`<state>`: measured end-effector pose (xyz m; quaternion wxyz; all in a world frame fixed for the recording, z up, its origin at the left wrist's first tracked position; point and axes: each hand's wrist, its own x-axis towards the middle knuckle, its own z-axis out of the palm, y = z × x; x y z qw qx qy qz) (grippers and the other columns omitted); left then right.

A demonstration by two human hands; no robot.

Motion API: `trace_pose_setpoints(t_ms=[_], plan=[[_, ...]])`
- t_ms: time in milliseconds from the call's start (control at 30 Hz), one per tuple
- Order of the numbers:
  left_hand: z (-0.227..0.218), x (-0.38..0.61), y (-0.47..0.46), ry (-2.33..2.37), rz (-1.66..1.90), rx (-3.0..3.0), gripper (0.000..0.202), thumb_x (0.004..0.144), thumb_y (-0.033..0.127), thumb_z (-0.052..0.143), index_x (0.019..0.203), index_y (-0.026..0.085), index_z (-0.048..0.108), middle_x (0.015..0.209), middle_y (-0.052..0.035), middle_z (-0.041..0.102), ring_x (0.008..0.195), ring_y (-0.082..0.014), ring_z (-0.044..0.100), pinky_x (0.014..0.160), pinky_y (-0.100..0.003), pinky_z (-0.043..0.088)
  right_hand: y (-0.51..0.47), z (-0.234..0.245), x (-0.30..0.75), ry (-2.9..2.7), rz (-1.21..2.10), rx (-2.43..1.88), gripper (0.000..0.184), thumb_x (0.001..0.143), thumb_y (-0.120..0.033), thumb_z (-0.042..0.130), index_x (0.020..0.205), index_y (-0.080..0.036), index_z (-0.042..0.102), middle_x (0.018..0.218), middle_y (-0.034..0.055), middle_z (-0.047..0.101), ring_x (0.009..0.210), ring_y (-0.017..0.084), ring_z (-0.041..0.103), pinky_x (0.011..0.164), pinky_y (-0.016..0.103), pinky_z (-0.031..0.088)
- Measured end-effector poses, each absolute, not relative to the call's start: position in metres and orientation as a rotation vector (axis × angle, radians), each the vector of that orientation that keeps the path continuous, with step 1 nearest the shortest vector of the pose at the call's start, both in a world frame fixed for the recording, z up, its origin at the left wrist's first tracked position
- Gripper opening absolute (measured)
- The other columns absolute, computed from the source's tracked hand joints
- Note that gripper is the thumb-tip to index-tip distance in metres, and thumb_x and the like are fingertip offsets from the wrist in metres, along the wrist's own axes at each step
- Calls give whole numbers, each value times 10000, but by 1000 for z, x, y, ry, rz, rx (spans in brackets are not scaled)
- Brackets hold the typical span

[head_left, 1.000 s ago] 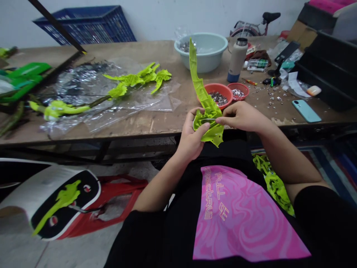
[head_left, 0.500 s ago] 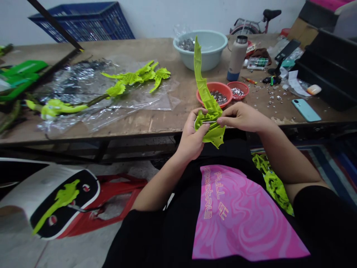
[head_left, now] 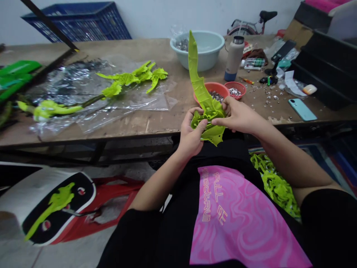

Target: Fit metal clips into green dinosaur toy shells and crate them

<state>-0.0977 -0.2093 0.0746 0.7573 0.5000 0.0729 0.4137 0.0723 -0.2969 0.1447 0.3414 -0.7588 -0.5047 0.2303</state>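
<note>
Lime-green moulded plastic dragon part [head_left: 208, 111] held in both hands just above the front edge of a scarred wooden workbench [head_left: 145, 124], its long tapering end pointing up and away from the person. Left hand [head_left: 191, 136] wraps closely around the wider lower end, with the thumb across its face. Right hand [head_left: 237, 115] takes a narrow pinch on the same end, its fingertips [head_left: 224, 106] pressed against the upper surface. A thin metal sliver [head_left: 208, 121] between the hands is too small to identify. Directly behind the part stand an orange-red plastic bowl [head_left: 212, 91] of metal studs and a small red basket [head_left: 234, 89] of similar studs, with a pale green plastic basin [head_left: 200, 63] beyond. To the right lie a cream-and-blue insulated bottle [head_left: 233, 57], scattered silver studs [head_left: 267, 97] and a mint-green smartphone [head_left: 302, 109]. To the left, further lime-green dragon parts [head_left: 131, 78] rest on a crumpled clear plastic sheet [head_left: 125, 115]. More lime-green pieces [head_left: 275, 186] lie below the bench, beside the person's black T-shirt [head_left: 173, 230].
</note>
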Motion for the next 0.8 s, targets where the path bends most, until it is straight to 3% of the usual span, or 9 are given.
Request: trace_pose_setpoints(t_ms=[167,267,433,567,800], plan=[[69,-83,-190,146,960,1116,601,730,457,1069,1076,256,621,960,39,739,732,-98,741,709,-204,636,-284,143,79,-1351,306,-2074,673,711,-493,1003,1112,-240,526,851,7,664,786,261,684,695,389,485],[72,-79,-183,81,948,1174,562,755,425,1060,1085,251,639,996,26,731,797,-96,741,736,-192,639,-286,148,86,-1364,226,-2055,659,713,-504,1001,1102,-235,542,987,46,686,929,277,682,783,407,507],[74,-80,-183,13,889,1174,569,778,419,1047,1163,270,655,1094,5,723,903,-125,764,843,-250,671,-295,152,93,-1343,286,-1962,753,691,-518,1020,1204,-229,549,1100,87,690,939,282,680,812,444,541],[74,-80,-187,82,870,1142,585,795,486,1026,1183,282,639,1079,-1,716,900,-166,787,852,-298,677,-296,147,91,-1332,258,-1972,691,721,-538,991,1158,-237,548,1068,75,694,970,293,680,852,451,535],[74,-83,-182,107,929,1278,501,843,531,978,1142,270,672,1074,-15,716,912,-158,748,846,-260,647,-296,159,85,-1288,420,-2095,643,713,-585,972,1108,-226,613,1200,112,772,1123,334,726,967,475,562]])
